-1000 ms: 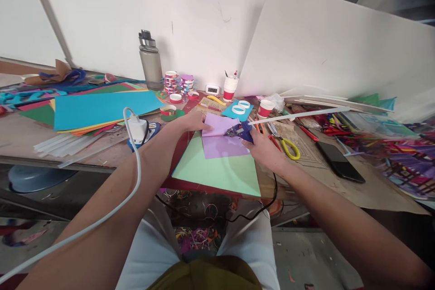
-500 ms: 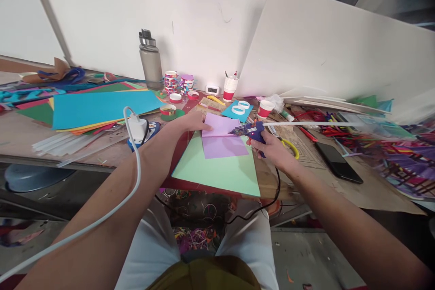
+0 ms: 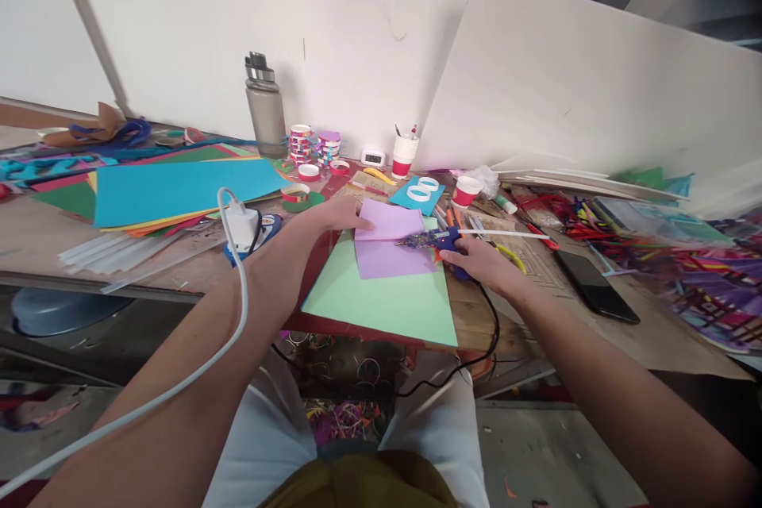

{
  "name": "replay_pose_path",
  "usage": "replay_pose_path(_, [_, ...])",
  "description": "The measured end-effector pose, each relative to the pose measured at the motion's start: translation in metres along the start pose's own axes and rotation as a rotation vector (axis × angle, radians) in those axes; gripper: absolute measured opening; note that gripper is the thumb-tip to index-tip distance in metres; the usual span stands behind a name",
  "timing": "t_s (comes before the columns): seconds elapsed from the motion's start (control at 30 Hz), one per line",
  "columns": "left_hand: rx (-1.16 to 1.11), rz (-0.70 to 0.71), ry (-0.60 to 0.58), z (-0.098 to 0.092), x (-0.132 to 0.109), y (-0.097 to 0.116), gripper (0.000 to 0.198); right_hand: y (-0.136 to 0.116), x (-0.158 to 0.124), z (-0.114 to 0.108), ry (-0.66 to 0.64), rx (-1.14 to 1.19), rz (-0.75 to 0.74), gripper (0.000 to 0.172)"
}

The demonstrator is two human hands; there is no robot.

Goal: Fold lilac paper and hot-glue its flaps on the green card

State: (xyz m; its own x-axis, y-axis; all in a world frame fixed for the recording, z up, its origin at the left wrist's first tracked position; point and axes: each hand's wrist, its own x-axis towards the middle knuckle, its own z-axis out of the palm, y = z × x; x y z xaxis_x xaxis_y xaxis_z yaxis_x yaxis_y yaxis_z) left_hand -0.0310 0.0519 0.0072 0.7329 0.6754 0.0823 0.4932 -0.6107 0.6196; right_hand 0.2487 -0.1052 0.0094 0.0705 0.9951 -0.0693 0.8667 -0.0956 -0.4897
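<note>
My right hand [image 3: 476, 260] grips a blue hot glue gun [image 3: 444, 240], a white glue stick [image 3: 506, 234] jutting from its back. Its nozzle points left, at the fold line of a purple paper sheet [image 3: 396, 260]. With fingers closed on its upper left edge, my left hand [image 3: 347, 213] holds the folded-up flap [image 3: 390, 220] of that sheet. Beneath it lies a light green sheet [image 3: 381, 309], reaching the table's front edge. Just behind the glue gun are orange-handled tools, and yellow-handled pliers [image 3: 510, 257] sit by my right hand, partly hidden.
Left of my left arm are a stack of coloured paper [image 3: 184, 190], clear glue sticks [image 3: 107, 250] and a white plug [image 3: 243, 224] with its cable crossing my forearm. A water bottle [image 3: 266, 115], paper cups [image 3: 467, 191] and a phone [image 3: 595, 286] stand or lie around the table.
The glue gun's nozzle has moved left along the purple paper's fold, my right hand going with it. My left hand stays on the flap.
</note>
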Motion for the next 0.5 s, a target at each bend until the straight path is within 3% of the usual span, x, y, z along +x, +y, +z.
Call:
replay_pose_path(0.23, [-0.111, -0.017, -0.027, 0.001, -0.001, 0.000, 0.057, -0.010, -0.002, -0.005, 0.008, -0.235, -0.025, 0.032])
replay_pose_path(0.5, [-0.142, -0.093, 0.048, 0.001, 0.007, -0.008, 0.075, 0.003, -0.009, -0.006, 0.116, 0.096, 0.004, 0.020])
